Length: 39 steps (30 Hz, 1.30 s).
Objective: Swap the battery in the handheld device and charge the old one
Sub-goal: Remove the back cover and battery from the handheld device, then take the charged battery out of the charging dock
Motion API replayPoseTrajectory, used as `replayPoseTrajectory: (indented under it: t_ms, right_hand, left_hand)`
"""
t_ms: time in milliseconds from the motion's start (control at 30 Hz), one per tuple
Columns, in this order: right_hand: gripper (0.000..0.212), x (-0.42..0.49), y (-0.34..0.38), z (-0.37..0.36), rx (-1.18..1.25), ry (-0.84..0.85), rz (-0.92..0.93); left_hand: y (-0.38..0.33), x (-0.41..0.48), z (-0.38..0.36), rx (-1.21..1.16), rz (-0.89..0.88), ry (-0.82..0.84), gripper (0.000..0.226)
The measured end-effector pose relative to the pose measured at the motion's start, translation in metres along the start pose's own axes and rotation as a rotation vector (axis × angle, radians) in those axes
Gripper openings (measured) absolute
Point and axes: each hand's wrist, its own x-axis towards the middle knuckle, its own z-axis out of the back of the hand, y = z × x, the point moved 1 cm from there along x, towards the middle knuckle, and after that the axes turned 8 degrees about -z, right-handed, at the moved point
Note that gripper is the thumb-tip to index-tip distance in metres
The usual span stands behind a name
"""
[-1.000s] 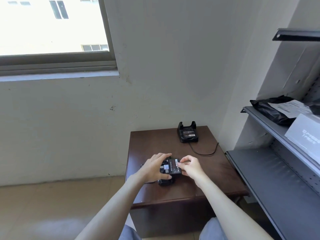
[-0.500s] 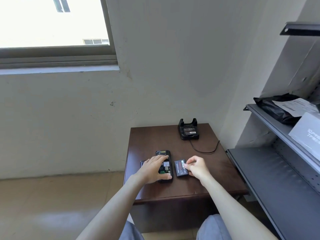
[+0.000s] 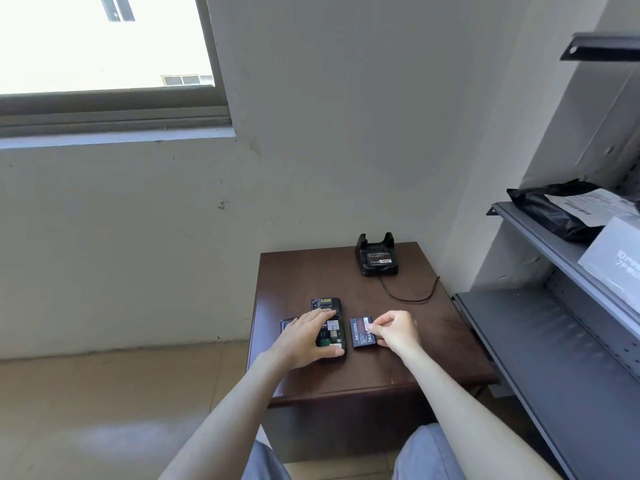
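Note:
The black handheld device (image 3: 331, 332) lies face down on the brown table (image 3: 349, 372) with its battery bay open. My left hand (image 3: 304, 337) rests on it, fingers spread over its left side. A flat black battery (image 3: 362, 332) lies on the table just right of the device. My right hand (image 3: 394, 329) pinches its right edge. A dark back cover (image 3: 286, 323) peeks out left of my left hand. The black charging cradle (image 3: 376, 256) stands at the table's far edge with another battery in it.
The cradle's black cable (image 3: 408, 296) loops across the table's right side. Grey metal shelves (image 3: 561, 341) stand at the right, holding a black bag (image 3: 554, 209) and a white box (image 3: 616, 258). A wall and a window (image 3: 104, 46) lie behind.
The battery came out of the device and now lies flat on the table to its right, still pinched by my right hand. My left hand stayed on the device.

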Motion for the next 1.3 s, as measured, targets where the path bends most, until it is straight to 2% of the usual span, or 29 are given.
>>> replayPoseTrajectory:
  t_ms: [300,600,867,1300]
  right_hand:
    - [0.015,-0.002,-0.001,0.000,-0.090,-0.060,0.038]
    - [0.015,0.008,0.004,0.008,-0.077,-0.062,0.070]
    - [0.013,0.044,0.022,0.027,-0.155,-0.031,0.215]
    - [0.013,0.105,0.048,0.037,-0.318,-0.023,0.496]
  left_hand:
    - [-0.001,0.000,0.001,0.022,0.001,0.014,0.089]
    - [-0.010,0.008,0.015,0.090,-0.002,0.020,0.086]
    - [-0.011,0.049,0.026,0.127,-0.016,-0.079,0.049]
    - [-0.004,0.134,0.014,0.249,-0.091,-0.041,0.053]
